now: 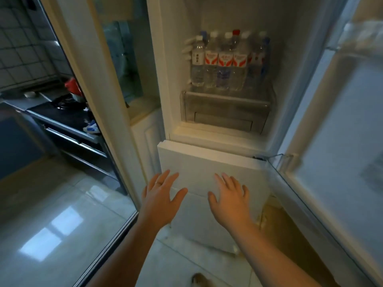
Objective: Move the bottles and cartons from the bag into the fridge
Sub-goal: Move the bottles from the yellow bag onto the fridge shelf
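Now my left hand [160,198] and right hand [230,200] hang released, fingers spread; beyond them, clear capped bottles [224,61] stand upright, crowded in the fridge [207,162].

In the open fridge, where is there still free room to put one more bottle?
Crowded: the bottles stand packed in a row above the drawer, from the left wall nearly to the right. Free: the space above their caps, and the narrow ledge between the drawer and the lower door. The left hand and right hand are open before that door.
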A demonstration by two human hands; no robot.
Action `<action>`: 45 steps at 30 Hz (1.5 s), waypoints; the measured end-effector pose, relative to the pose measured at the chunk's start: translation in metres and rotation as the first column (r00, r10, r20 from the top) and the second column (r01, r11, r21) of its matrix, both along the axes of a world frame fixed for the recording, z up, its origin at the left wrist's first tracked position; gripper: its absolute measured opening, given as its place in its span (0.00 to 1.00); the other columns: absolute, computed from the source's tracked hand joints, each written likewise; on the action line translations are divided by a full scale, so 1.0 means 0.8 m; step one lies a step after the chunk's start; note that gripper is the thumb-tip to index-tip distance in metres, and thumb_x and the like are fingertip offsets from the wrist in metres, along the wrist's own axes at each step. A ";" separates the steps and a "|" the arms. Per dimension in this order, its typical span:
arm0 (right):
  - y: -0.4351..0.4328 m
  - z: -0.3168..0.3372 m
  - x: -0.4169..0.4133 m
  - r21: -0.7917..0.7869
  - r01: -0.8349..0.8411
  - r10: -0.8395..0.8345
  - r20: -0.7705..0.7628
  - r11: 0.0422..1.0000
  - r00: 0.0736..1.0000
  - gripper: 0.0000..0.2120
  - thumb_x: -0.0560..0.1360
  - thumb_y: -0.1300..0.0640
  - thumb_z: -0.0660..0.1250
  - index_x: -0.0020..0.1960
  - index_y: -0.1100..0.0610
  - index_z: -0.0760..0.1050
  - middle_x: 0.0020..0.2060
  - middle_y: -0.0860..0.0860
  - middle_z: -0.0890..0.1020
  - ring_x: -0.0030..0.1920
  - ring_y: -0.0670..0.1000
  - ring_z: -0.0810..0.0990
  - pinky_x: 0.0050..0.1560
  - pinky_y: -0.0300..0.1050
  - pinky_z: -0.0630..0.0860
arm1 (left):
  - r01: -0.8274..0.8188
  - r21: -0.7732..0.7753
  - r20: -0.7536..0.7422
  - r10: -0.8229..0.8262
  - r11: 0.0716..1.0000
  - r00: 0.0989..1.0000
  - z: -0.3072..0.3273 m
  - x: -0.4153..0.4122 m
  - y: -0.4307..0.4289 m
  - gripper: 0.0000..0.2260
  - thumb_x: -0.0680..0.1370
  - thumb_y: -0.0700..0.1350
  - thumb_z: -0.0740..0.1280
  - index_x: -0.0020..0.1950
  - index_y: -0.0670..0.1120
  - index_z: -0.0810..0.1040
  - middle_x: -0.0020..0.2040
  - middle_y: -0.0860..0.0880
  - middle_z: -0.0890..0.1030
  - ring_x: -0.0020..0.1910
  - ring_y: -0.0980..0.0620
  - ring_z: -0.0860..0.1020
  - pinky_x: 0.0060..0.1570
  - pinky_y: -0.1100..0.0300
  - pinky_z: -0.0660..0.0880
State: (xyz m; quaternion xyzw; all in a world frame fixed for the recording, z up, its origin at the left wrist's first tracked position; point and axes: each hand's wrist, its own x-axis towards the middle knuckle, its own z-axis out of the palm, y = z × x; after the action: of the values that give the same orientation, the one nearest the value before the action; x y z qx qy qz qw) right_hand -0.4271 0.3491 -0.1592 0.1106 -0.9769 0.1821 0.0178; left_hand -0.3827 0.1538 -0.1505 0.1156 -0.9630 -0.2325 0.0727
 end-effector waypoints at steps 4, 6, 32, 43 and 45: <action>0.024 -0.010 0.087 0.020 -0.042 0.042 0.013 0.999 0.999 0.28 0.80 0.41 0.54 0.78 0.45 0.54 0.78 0.46 0.57 0.78 0.53 0.53 0.75 0.58 0.49 | 0.031 -0.015 0.052 -0.030 0.999 0.998 -0.011 0.089 0.015 0.33 0.74 0.70 0.49 0.77 0.61 0.57 0.80 0.55 0.55 0.79 0.49 0.49 0.75 0.45 0.49; 0.038 -0.011 0.126 0.042 -0.076 0.075 0.010 0.996 0.997 0.28 0.80 0.41 0.53 0.78 0.46 0.55 0.77 0.46 0.58 0.77 0.52 0.54 0.75 0.58 0.50 | 0.042 -0.024 0.070 -0.040 0.999 0.997 -0.017 0.127 0.025 0.33 0.74 0.71 0.48 0.77 0.62 0.56 0.80 0.56 0.54 0.79 0.50 0.48 0.75 0.45 0.49; 0.421 -0.083 0.497 0.027 -0.227 0.223 0.117 0.973 0.968 0.28 0.77 0.42 0.53 0.75 0.48 0.64 0.74 0.47 0.67 0.74 0.52 0.63 0.72 0.58 0.60 | 0.027 0.150 0.187 -0.055 0.988 0.981 -0.113 0.522 0.405 0.32 0.75 0.72 0.51 0.75 0.60 0.63 0.78 0.55 0.62 0.78 0.50 0.55 0.74 0.44 0.56; 0.645 -0.086 0.571 0.002 0.009 -0.010 0.187 1.000 0.982 0.27 0.76 0.43 0.56 0.74 0.46 0.65 0.74 0.45 0.65 0.73 0.50 0.63 0.70 0.53 0.60 | 0.245 0.164 0.237 -0.279 0.956 0.930 -0.122 0.540 0.613 0.29 0.76 0.67 0.54 0.75 0.59 0.64 0.77 0.54 0.64 0.77 0.49 0.58 0.75 0.45 0.59; 0.684 -0.085 0.573 0.000 0.086 -0.084 0.192 0.996 0.978 0.26 0.76 0.44 0.59 0.73 0.47 0.66 0.73 0.46 0.67 0.73 0.51 0.64 0.69 0.52 0.60 | 0.305 0.174 0.236 -0.340 0.936 0.910 -0.126 0.524 0.649 0.30 0.76 0.69 0.53 0.75 0.59 0.64 0.76 0.54 0.65 0.77 0.49 0.59 0.74 0.46 0.60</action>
State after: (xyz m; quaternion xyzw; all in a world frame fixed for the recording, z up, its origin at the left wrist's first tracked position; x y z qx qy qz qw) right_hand 0.0312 0.8960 -0.2275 0.0506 -0.9772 0.1948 -0.0680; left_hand 0.0364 0.6726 -0.2513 -0.0110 -0.9521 -0.2878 -0.1026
